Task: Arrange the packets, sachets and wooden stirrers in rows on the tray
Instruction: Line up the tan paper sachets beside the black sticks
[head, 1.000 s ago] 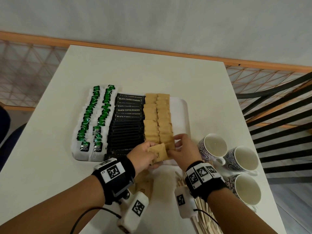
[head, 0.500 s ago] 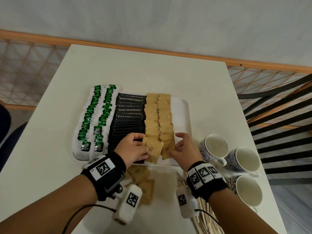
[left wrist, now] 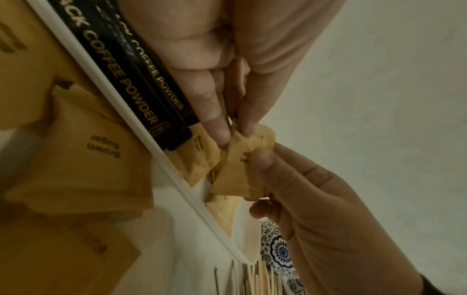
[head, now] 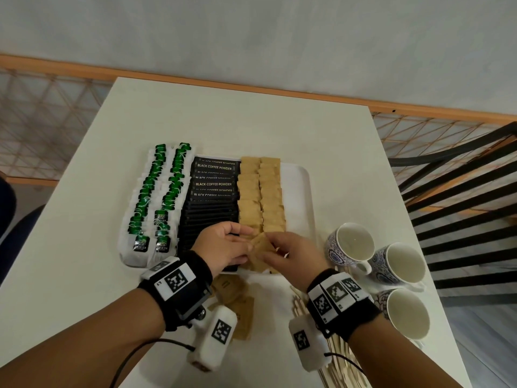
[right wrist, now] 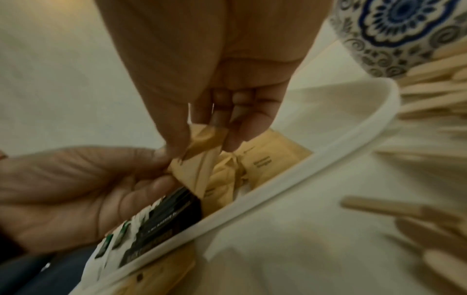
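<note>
One brown sugar sachet [head: 261, 247] held over the near edge of the tray [head: 303, 197], pinched at opposite corners by both hands. Left hand [head: 223, 247]: thumb and fingers [left wrist: 215, 119] closed on its left corner. Right hand [head: 293, 254]: fingers [right wrist: 236, 135] and thumb closed on the right corner. Sachet tilted, one corner pointing away from the person; its long axis cannot be told.

Just beyond the fingers: two rows of brown sachets [head: 260, 197]. Left of these, one row of black coffee packets [head: 214, 189], then two rows of green tea bags [head: 156, 197].

Below the wrists on the tabletop [head: 251, 121]: loose brown sachets [head: 237, 301], number unclear; a heap of wooden stirrers [head: 340, 357], uncounted. Right of the right hand: three patterned cups [head: 391, 264].
</note>
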Available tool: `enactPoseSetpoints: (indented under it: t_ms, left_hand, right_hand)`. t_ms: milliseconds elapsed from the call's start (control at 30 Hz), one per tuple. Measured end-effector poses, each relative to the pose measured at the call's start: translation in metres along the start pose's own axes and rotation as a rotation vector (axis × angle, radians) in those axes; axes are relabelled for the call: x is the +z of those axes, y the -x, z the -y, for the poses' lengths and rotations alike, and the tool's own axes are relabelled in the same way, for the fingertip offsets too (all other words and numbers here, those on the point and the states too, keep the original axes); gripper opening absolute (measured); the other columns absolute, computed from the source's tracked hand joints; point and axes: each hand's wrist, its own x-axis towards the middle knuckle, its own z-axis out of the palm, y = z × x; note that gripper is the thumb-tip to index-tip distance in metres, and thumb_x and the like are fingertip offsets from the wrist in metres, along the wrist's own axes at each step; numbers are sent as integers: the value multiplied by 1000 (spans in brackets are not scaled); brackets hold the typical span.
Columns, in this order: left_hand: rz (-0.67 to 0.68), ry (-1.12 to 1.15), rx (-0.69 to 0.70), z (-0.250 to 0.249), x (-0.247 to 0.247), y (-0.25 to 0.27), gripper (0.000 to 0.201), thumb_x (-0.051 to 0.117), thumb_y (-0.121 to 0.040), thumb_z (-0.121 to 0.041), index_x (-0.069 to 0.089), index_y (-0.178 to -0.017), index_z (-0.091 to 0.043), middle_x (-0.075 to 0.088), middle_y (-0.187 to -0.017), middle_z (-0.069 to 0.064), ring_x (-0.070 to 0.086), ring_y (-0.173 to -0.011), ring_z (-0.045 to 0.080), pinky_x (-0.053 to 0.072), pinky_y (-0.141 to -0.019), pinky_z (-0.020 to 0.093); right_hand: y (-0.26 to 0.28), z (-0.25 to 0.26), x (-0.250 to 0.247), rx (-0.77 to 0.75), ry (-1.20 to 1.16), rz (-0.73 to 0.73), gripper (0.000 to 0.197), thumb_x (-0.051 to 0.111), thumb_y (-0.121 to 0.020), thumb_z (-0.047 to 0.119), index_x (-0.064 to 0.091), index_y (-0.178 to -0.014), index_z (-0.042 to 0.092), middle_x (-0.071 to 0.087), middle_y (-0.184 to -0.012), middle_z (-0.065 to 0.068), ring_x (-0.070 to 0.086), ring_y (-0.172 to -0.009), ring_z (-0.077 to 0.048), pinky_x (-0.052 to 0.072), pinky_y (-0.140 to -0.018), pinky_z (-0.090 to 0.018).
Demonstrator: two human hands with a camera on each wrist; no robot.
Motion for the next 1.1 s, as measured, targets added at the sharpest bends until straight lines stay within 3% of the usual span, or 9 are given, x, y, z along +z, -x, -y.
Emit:
enactPoseSetpoints:
  t_ms: [167, 300, 467, 567, 667, 767, 833, 1000, 1100]
  left_hand:
    - [-10, -114, 87, -4, 1, 0, 19, 70, -81, -1, 63, -92, -14, 66, -88, 11, 65, -77, 18, 57, -66, 28]
    - [36, -126, 26, -6, 3, -2, 17, 70, -83, -7, 62, -93, -17, 65, -92, 8, 66, -79, 17, 57, -64, 26]
    - [44, 75, -103, -6, 11, -3, 18, 63, -89, -7, 60, -107, -8, 65, -86, 11, 63, -66, 18, 56, -50, 26]
    - [56, 101, -128, -9, 12, -1, 16, 62, -90, -13, 61, -106, -8, 66, -79, 11, 64, -59, 17, 53, -47, 24]
    - [39, -192, -5, -9, 11, -1, 10, 62, -91, -17, 60, -101, -15, 66, -75, 3, 60, -53, 11, 48, -45, 21]
    - [-23, -937, 338, -12, 1, -2, 8, 60, -89, -21, 55, -88, -27, 50, -80, -13, 51, -72, 8, 39, -59, 17]
    - [4, -1296, 522, -13, -4, -4, 9, 56, -90, -21, 53, -86, -29, 41, -83, -15, 47, -85, 11, 33, -68, 20]
    - [62, -1420, 517, -12, -3, -9, 11, 62, -84, -27, 58, -94, -28, 40, -93, -12, 46, -98, 14, 35, -76, 23]
    - [74, -1498, 519, -12, 3, -10, 18, 61, -84, -29, 56, -101, -26, 47, -104, -7, 46, -101, 17, 37, -80, 27]
  right_hand:
    - [-2, -5, -4, 155, -263, -71, 7, 72, -82, 21, 71, -87, 26, 73, -80, 5, 68, -73, -8, 54, -70, -26]
    - [3, 1, -9, 211, -474, -56, 27, 69, -84, 8, 57, -101, 26, 72, -81, -8, 66, -61, -11, 51, -54, -21]
    - [6, 2, -8, 133, -546, -3, 45, 47, -85, -12, 62, -109, 23, 73, -88, -8, 68, -74, -18, 55, -67, -27]
    - [8, 1, -8, 66, -470, 7, 41, 63, -81, -6, 72, -95, 31, 74, -94, 0, 68, -89, -14, 53, -79, -23]
    - [7, -2, -13, 61, -367, -144, 22, 75, -79, 12, 74, -85, 33, 68, -89, 1, 62, -77, 1, 48, -74, -13]
    - [4, -9, -20, 91, -257, -277, 12, 74, -80, 26, 72, -86, 36, 57, -90, 3, 55, -76, 5, 42, -72, -4]
    - [4, -12, -21, 106, -202, -252, 12, 71, -83, 28, 70, -89, 39, 56, -91, 5, 54, -77, 3, 40, -71, -2]
    - [6, -19, -16, 110, -115, -203, 14, 69, -85, 28, 69, -92, 40, 56, -96, 7, 53, -84, -2, 37, -72, -1]
    - [6, -20, -13, 132, -200, -166, 14, 72, -83, 25, 71, -88, 38, 64, -95, 6, 59, -85, -6, 43, -77, -8]
